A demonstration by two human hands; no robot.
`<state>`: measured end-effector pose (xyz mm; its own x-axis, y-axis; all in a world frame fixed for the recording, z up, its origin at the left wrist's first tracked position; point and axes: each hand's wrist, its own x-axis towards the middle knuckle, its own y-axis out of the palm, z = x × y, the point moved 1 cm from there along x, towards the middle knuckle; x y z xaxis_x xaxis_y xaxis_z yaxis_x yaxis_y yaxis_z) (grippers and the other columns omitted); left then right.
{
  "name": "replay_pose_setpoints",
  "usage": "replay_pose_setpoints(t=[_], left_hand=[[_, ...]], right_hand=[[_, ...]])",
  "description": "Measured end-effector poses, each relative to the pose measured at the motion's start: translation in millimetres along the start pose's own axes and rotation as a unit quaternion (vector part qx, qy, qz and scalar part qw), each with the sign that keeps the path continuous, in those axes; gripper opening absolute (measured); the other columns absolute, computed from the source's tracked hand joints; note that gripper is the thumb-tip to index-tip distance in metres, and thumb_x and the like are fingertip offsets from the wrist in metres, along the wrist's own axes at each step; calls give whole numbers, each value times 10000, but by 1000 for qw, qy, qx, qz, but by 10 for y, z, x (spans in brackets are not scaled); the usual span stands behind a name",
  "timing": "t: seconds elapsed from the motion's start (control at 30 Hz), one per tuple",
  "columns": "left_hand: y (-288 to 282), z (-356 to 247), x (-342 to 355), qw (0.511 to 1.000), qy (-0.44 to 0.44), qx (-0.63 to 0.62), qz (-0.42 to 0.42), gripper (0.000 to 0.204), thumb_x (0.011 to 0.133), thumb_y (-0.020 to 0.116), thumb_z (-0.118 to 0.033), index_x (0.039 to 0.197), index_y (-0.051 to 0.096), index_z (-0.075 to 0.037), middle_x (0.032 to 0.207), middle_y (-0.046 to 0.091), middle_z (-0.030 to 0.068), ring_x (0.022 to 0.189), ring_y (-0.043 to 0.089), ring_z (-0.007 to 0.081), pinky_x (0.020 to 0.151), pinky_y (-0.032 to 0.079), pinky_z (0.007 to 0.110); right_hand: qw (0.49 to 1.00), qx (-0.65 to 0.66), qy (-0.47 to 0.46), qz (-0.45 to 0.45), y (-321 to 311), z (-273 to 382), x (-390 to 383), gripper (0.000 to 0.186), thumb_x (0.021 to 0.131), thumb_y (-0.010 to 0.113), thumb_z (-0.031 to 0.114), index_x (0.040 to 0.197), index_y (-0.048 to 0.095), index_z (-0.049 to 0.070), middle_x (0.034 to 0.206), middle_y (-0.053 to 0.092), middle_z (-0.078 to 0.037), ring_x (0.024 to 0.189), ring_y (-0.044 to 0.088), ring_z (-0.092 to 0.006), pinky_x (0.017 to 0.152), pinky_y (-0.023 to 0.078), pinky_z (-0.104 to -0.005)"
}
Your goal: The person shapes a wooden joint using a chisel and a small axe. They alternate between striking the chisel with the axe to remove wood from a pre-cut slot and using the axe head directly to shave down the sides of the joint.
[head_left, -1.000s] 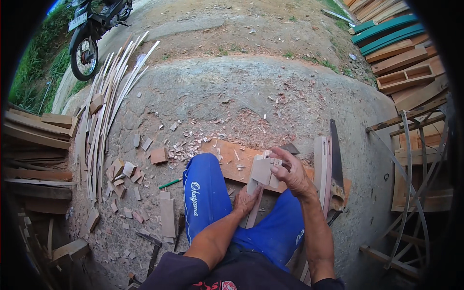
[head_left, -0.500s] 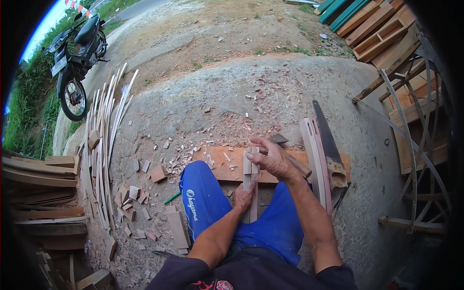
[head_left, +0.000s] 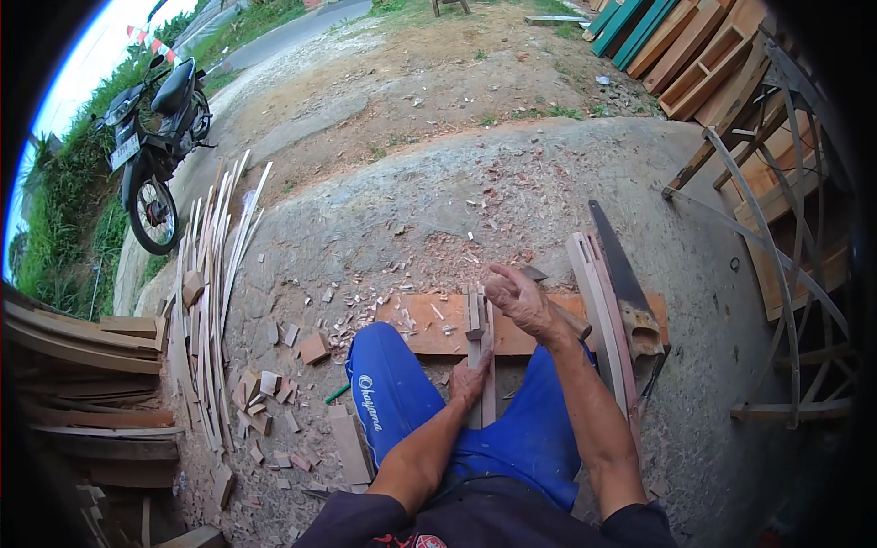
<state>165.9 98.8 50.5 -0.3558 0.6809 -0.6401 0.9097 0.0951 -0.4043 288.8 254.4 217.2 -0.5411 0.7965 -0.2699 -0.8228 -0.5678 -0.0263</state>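
My left hand (head_left: 470, 380) is wrapped round a long, narrow wooden piece (head_left: 488, 365) that stands out between my knees. Its far end lies over an orange-brown board (head_left: 420, 324), and a small dark notch or edge shows across it just beyond my left fingers. Beside that far end, to the right, I hold my right hand (head_left: 521, 303) raised, its fingers stretched out and nothing seen in them. Partly behind my right hand lies a hammer-like tool (head_left: 533, 273) with a dark metal head and a wooden handle (head_left: 574, 323).
To the right lie slotted wooden lengths (head_left: 603, 306) and a handsaw (head_left: 618, 260). Offcuts (head_left: 314, 348) and chips litter the concrete on the left, near long thin strips (head_left: 215, 310). Stacked timber (head_left: 91, 356) stands at far left, a motorcycle (head_left: 160, 151) beyond, wooden frames (head_left: 776, 228) at right.
My right hand has lifted off the far end of the wooden piece and its fingers have straightened. A dark notch now shows there. My left hand keeps its grip. The view has shifted slightly.
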Motion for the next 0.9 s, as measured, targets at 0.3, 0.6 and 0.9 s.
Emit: replay_pose_setpoints(t=[0.3, 0.6, 0.9], left_hand=[[1, 24, -22, 1000, -8, -6, -4, 839, 823, 566, -826, 1140, 750, -71, 1102, 737, 234, 1081, 692, 411, 941, 521, 490], [-23, -9, -51, 1000, -4, -24, 2, 801, 835, 588, -800, 1098, 751, -61, 1062, 750, 203, 1034, 709, 380, 897, 533, 462], [-68, -195, -274, 996, 15, 74, -55, 879, 736, 752, -727, 1255, 613, -31, 1118, 715, 268, 1080, 684, 425, 969, 509, 502]], right_hand=[[894, -426, -42, -133, -484, -512, -123, 555, 914, 695, 363, 1376, 591, 73, 1189, 696, -223, 1140, 662, -381, 998, 508, -497], [761, -646, 54, -37, -771, -991, -51, 482, 912, 619, 159, 1387, 539, 163, 1212, 661, -200, 1090, 660, -434, 895, 544, -551], [730, -683, 8, -29, -686, -781, 27, 721, 930, 558, 61, 1515, 434, 464, 1078, 660, -180, 945, 707, -365, 803, 589, -492]])
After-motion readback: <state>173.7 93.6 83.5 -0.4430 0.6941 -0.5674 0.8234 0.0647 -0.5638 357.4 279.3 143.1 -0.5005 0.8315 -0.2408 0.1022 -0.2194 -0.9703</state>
